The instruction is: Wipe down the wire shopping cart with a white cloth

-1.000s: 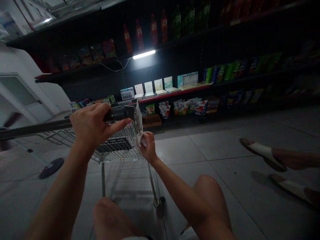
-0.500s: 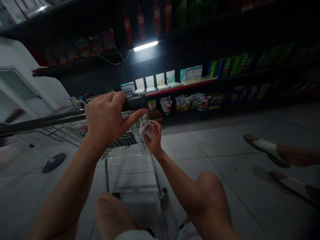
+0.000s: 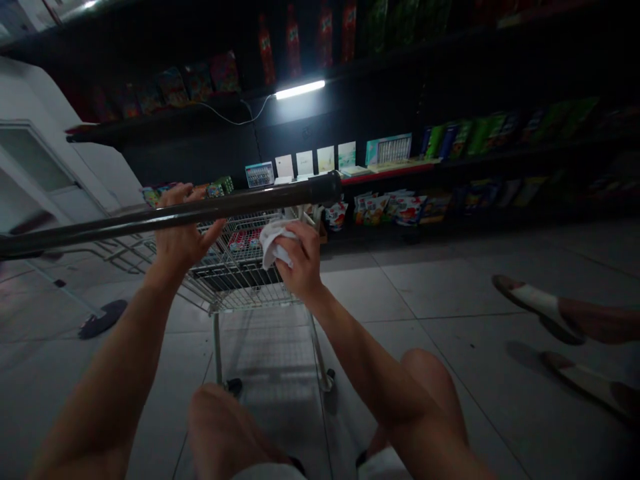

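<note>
Grip first: bare right hand [image 3: 304,263] pinching a crumpled white cloth [image 3: 273,241], maybe tissue, fingers curled round it, the wad bulging out on the left side. Bare left hand [image 3: 179,241] sits beyond a glossy dark tubular handle bar [image 3: 250,199], fingers showing above it, thumb below. Can't tell whether it's gripping the bar or just resting against it; the bar covers the middle of the hand. Cloth is below the bar's capped right end, by the near right corner of a grey wire-mesh shopping cart [image 3: 260,298]; contact with the wire isn't clear. To do this well, I'd fold the wad thicker so knuckles clear the wire, press with fingertips rather than the whole fist, and follow each rod lengthwise. Cart has small dark castors [image 3: 233,387], so I'd brace it left-handed against rolling. Loose cloth could snag on the mesh. Further out: grey tiled floor [image 3: 380,287], round dark stand base [image 3: 103,319] at left, another person's shoes [image 3: 540,303] well apart at right, then black shelving [image 3: 340,110] with colourful packets [image 3: 413,208] and a lit white tube light [image 3: 300,89].
</note>
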`<action>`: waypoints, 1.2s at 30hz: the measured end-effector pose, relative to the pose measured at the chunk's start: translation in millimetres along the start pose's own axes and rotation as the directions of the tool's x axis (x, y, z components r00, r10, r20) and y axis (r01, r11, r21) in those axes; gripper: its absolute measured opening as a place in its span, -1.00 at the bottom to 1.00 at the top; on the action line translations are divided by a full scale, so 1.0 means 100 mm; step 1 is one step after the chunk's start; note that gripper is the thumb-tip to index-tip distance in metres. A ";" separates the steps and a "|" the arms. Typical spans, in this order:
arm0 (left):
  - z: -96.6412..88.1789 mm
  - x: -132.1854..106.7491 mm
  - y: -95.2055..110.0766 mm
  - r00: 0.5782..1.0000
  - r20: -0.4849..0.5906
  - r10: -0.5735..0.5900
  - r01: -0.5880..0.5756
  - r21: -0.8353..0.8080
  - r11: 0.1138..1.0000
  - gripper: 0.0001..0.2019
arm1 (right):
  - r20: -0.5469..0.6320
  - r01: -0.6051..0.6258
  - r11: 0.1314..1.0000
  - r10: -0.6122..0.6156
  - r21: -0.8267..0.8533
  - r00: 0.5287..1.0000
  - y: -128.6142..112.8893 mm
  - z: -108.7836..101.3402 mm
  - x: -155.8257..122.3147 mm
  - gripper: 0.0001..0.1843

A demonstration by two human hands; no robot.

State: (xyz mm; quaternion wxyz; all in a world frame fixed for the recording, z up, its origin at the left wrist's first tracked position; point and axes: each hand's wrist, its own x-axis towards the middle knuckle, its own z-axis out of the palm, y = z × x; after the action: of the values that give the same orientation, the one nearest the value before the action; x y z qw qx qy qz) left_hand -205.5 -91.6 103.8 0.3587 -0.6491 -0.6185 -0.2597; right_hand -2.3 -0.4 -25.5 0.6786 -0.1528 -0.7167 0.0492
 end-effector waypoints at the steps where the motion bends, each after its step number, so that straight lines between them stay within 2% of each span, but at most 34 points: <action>1: -0.01 0.04 -0.08 1.000 0.022 0.002 -0.002 0.016 1.000 -0.31 | -0.005 -0.001 1.000 0.001 -0.029 1.000 0.00 0.04 0.15 -0.64; 4: 0.01 0.05 -0.28 0.998 0.055 -0.037 0.035 0.035 0.999 -0.08 | -0.006 -0.073 0.987 0.073 -0.142 0.997 0.04 0.18 0.42 -0.62; 6: 0.05 0.02 -0.41 0.992 0.049 -0.116 0.115 0.025 0.993 -0.04 | -0.017 -0.097 0.975 0.095 -0.201 0.995 0.07 0.28 0.46 -0.61; 8: 0.11 -0.02 -0.51 0.980 0.077 -0.183 0.180 0.041 0.983 -0.13 | -0.029 -0.092 0.968 0.087 -0.234 0.996 0.11 0.38 0.40 -0.60; 10: 0.16 -0.03 -0.58 0.969 0.164 -0.187 0.177 0.078 0.981 -0.30 | -0.005 -0.073 0.967 0.074 -0.246 0.997 0.14 0.48 0.28 -0.60; 12: 0.17 -0.01 -0.59 0.962 0.213 -0.169 0.152 0.093 0.984 -0.44 | 0.066 -0.048 0.969 0.066 -0.243 0.996 0.17 0.54 0.13 -0.59; 14: 0.17 0.01 -0.56 0.965 0.205 -0.162 0.147 0.083 0.986 -0.49 | 0.152 -0.010 0.975 0.045 -0.223 0.987 0.20 0.53 0.01 -0.56; 16: 0.16 0.03 -0.50 0.972 0.164 -0.169 0.160 0.066 0.985 -0.49 | 0.185 0.037 0.981 -0.001 -0.190 0.983 0.23 0.44 -0.07 -0.54; 17: 0.16 0.03 -0.46 0.975 0.144 -0.171 0.165 0.052 0.985 -0.47 | 0.156 0.047 0.982 -0.019 -0.180 0.988 0.24 0.36 -0.08 -0.55; 19: 0.15 0.03 -0.38 0.979 0.114 -0.166 0.165 0.020 0.986 -0.43 | 0.001 0.000 0.983 0.000 -0.182 1.000 0.25 0.19 -0.03 -0.61; 20: 0.14 0.03 -0.33 0.981 0.110 -0.158 0.159 0.005 0.987 -0.41 | -0.111 -0.052 0.982 0.032 -0.184 0.993 0.27 0.11 0.02 -0.64; 22: 0.12 0.02 -0.21 0.983 0.106 -0.147 0.149 -0.015 0.989 -0.37 | -0.308 -0.163 0.973 0.106 -0.165 0.945 0.31 -0.01 0.16 -0.67; 24: 0.09 0.02 -0.06 0.984 0.099 -0.145 0.147 -0.014 0.989 -0.37 | -0.395 -0.223 0.965 0.153 -0.137 0.906 0.36 -0.03 0.28 -0.66; 26: 0.07 0.01 0.10 0.987 0.088 -0.134 0.135 -0.007 0.991 -0.38 | -0.415 -0.279 0.953 0.210 -0.114 0.885 0.38 0.05 0.33 -0.62; 29: 0.07 0.03 0.29 0.994 0.104 -0.046 0.046 -0.003 0.999 -0.47 | -0.358 -0.379 0.921 0.323 -0.096 0.876 0.26 0.31 0.25 -0.55; 32: 0.12 0.09 0.43 0.981 0.165 0.101 -0.100 -0.014 0.995 -0.57 | -0.171 -0.405 0.907 0.384 -0.114 0.908 -0.02 0.62 0.06 -0.55; 34: 0.13 0.14 0.51 0.964 0.208 0.167 -0.164 -0.033 0.986 -0.60 | -0.075 -0.382 0.917 0.376 -0.115 0.924 -0.19 0.76 -0.06 -0.53; 36: 0.10 0.18 0.58 0.953 0.236 0.188 -0.178 -0.064 0.982 -0.62 | 0.052 -0.263 0.959 0.269 -0.106 0.962 -0.26 0.81 -0.15 -0.51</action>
State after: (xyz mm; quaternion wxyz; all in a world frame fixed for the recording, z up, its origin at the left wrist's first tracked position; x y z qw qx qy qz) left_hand -147.2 -71.3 103.1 0.2895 -0.7378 -0.5890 -0.1576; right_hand -85.7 -18.5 -38.3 0.6334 -0.2793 -0.7133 0.1097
